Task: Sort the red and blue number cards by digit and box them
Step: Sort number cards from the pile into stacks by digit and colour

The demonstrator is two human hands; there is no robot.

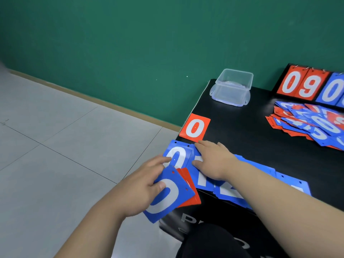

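Observation:
My left hand [143, 185] grips a small stack of cards past the table's left edge, a blue 0 card [167, 199] on top and red cards [188, 185] under it. My right hand [214, 161] lies flat, fingers straight, on a blue 1 card [200, 175] in a row of blue cards along the front edge. A blue 0 pile [178, 152] lies left of it. A single red 0 card [195, 127] lies behind that. A clear plastic box [232, 86] stands at the back left corner.
A loose heap of mixed red and blue cards [309, 123] lies at the right. Behind it stands a flip scoreboard [307, 86] showing 0 9 0. The black table [242, 123] ends at its left edge above grey floor tiles [55, 146].

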